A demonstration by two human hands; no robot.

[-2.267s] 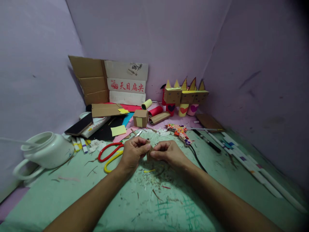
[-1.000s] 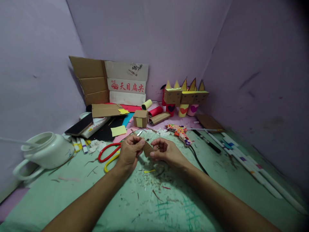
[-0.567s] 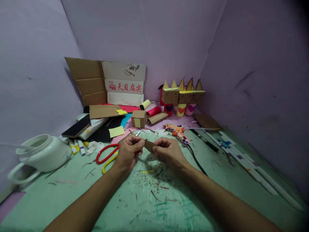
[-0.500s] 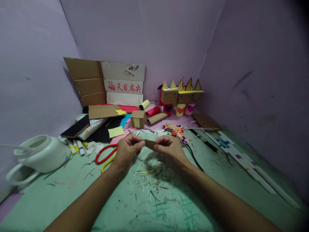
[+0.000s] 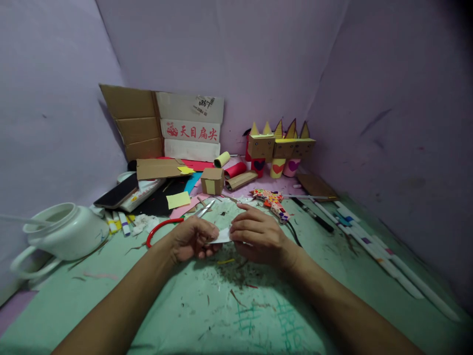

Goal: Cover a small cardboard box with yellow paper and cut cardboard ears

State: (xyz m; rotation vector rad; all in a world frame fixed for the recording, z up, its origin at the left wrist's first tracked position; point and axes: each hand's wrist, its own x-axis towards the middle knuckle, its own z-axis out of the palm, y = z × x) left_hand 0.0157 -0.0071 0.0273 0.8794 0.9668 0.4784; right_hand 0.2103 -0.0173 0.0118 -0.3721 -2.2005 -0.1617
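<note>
My left hand (image 5: 192,239) and my right hand (image 5: 254,234) meet low over the green mat (image 5: 236,305). Between them they pinch a small flat piece of card (image 5: 221,237), whose pale side faces up. The left fingers curl under its left end. The right fingers lie over its right end, pressed together. Red-and-yellow-handled scissors (image 5: 166,224) lie just behind my left hand, blades pointing to the back right.
A white kettle (image 5: 59,234) stands at the left. At the back lie cardboard sheets (image 5: 162,123), a small cardboard cube (image 5: 212,181), paper rolls (image 5: 236,170), a phone (image 5: 116,191) and cardboard figures (image 5: 281,145). A patterned glue gun (image 5: 273,201) and white sticks (image 5: 377,246) lie to the right.
Both hands have dropped closer to the mat and come nearer together. The card piece has turned from its brown side to its pale side, lying flatter.
</note>
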